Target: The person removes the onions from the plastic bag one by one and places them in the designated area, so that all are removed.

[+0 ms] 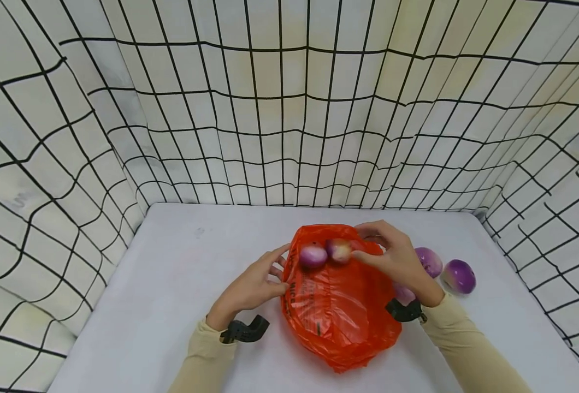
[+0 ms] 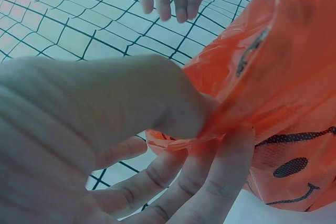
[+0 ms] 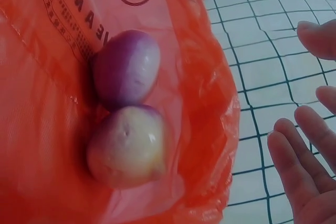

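A red-orange plastic bag [image 1: 338, 305] with dark print lies spread on the white table. Two purple-and-white onions rest side by side inside it: a mostly purple one [image 3: 128, 69] and a paler one [image 3: 126, 148]. My left hand [image 1: 255, 281] is at the bag's left edge; in the left wrist view its thumb and fingers pinch the thin plastic [image 2: 226, 98]. Over the bag's upper right side is my right hand [image 1: 393, 254], fingers apart and holding nothing. The right wrist view shows its fingers [image 3: 283, 150] loosely extended, clear of the bag's rim.
Right of the bag, near my right forearm, lie more onions: a light purple one [image 1: 429, 262], a dark purple one [image 1: 459, 277] and one partly hidden [image 1: 403, 293]. Black netting [image 1: 279, 131] over pale walls encloses the table [image 1: 171, 284] at the back and both sides.
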Demonstrator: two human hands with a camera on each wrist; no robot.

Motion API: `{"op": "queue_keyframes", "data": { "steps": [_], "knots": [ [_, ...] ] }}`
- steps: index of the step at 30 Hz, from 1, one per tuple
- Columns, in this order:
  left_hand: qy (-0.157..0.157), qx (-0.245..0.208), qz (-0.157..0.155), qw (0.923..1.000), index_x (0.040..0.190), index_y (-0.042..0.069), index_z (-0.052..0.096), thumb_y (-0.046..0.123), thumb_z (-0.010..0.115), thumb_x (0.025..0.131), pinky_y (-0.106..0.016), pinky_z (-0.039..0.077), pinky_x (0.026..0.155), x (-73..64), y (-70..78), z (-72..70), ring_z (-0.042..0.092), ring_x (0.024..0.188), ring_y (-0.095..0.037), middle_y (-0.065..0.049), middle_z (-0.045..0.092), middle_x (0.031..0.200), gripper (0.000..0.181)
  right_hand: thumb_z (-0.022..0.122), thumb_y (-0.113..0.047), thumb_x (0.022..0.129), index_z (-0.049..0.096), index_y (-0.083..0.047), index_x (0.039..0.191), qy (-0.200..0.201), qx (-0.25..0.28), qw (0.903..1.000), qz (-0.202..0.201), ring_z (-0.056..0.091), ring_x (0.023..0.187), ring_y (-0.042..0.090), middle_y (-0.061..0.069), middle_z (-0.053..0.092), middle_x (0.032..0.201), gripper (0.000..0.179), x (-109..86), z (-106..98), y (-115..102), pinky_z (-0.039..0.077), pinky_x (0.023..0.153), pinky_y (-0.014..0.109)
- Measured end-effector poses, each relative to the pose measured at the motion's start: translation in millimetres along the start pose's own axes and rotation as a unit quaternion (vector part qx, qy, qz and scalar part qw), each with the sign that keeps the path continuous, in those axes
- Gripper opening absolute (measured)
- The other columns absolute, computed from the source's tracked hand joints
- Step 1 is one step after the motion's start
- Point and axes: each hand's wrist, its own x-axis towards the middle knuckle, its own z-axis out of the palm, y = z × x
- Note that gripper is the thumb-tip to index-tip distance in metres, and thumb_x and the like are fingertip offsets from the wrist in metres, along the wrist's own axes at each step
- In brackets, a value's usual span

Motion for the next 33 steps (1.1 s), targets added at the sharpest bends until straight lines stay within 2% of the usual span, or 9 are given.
{"op": "queue_keyframes", "data": {
  "steps": [6, 10, 13, 16, 18, 25, 33],
  "knots": [
    [-0.004, -0.002, 0.004, 1.0000, 0.162, 0.014, 0.033, 0.007, 0.069, 0.090, -0.033, 0.064, 0.081, 0.3, -0.6, 0.5, 0.063, 0.111, -0.026, -0.018, 0.053, 0.131, 0.081, 0.088, -0.013, 0.080, 0.067, -0.005, 0.127, -0.015, -0.026, 0.9995, 0.009, 0.070, 0.110, 0.030, 0.012, 0.071, 0.121, 0.052, 5.6, 10.5, 1.0, 0.054, 0.097, 0.012],
    [-0.002, 0.002, 0.003, 1.0000, 0.162, 0.015, 0.033, 0.007, 0.069, 0.089, -0.033, 0.064, 0.082, 0.4, -0.3, 0.7, 0.063, 0.111, -0.025, -0.018, 0.053, 0.132, 0.082, 0.087, -0.017, 0.082, 0.067, -0.009, 0.127, -0.036, -0.026, 0.9987, 0.024, 0.071, 0.111, 0.031, 0.008, 0.070, 0.123, 0.050, 8.9, 16.3, 2.4, 0.054, 0.095, 0.012],
    [-0.001, 0.002, 0.001, 1.0000, 0.163, 0.015, 0.033, 0.007, 0.069, 0.089, -0.034, 0.064, 0.082, 0.3, 0.1, 0.5, 0.062, 0.110, -0.025, -0.018, 0.054, 0.132, 0.082, 0.087, -0.021, 0.083, 0.067, -0.012, 0.128, -0.049, -0.020, 0.9982, 0.028, 0.072, 0.113, 0.030, 0.005, 0.070, 0.124, 0.049, 11.7, 20.8, 4.1, 0.059, 0.097, 0.026],
    [-0.003, -0.001, -0.001, 1.0000, 0.162, 0.015, 0.033, 0.008, 0.069, 0.089, -0.034, 0.064, 0.082, 0.0, 0.5, 0.4, 0.062, 0.111, -0.025, -0.018, 0.053, 0.132, 0.082, 0.086, -0.020, 0.084, 0.067, -0.011, 0.128, -0.058, -0.017, 0.9981, 0.013, 0.071, 0.115, 0.032, 0.007, 0.070, 0.123, 0.049, 14.5, 25.8, 6.3, 0.060, 0.098, 0.043],
    [-0.003, -0.002, -0.001, 1.0000, 0.162, 0.015, 0.033, 0.008, 0.069, 0.090, -0.034, 0.064, 0.081, -0.2, 0.6, 0.4, 0.063, 0.112, -0.026, -0.018, 0.053, 0.132, 0.081, 0.087, -0.018, 0.084, 0.068, -0.009, 0.129, -0.062, -0.025, 0.9978, -0.003, 0.070, 0.113, 0.032, 0.009, 0.071, 0.123, 0.050, 16.7, 29.1, 7.7, 0.060, 0.096, 0.050],
    [0.001, 0.001, -0.002, 1.0000, 0.162, 0.013, 0.034, 0.007, 0.070, 0.089, -0.034, 0.065, 0.080, 0.6, 1.5, 0.6, 0.063, 0.111, -0.025, -0.018, 0.054, 0.129, 0.081, 0.089, -0.023, 0.082, 0.069, -0.010, 0.127, -0.078, -0.077, 0.9935, -0.031, 0.069, 0.110, 0.027, 0.010, 0.073, 0.122, 0.051, 22.1, 37.8, 8.6, 0.060, 0.097, 0.048],
    [0.002, -0.004, -0.004, 1.0000, 0.162, 0.013, 0.034, 0.009, 0.070, 0.089, -0.035, 0.065, 0.080, -0.2, 0.7, 0.4, 0.063, 0.110, -0.025, -0.018, 0.054, 0.129, 0.081, 0.089, -0.027, 0.081, 0.071, -0.015, 0.127, -0.092, -0.088, 0.9917, -0.017, 0.069, 0.114, 0.021, 0.001, 0.073, 0.125, 0.051, 25.3, 46.5, 5.6, 0.059, 0.099, 0.048]
  ]
}}
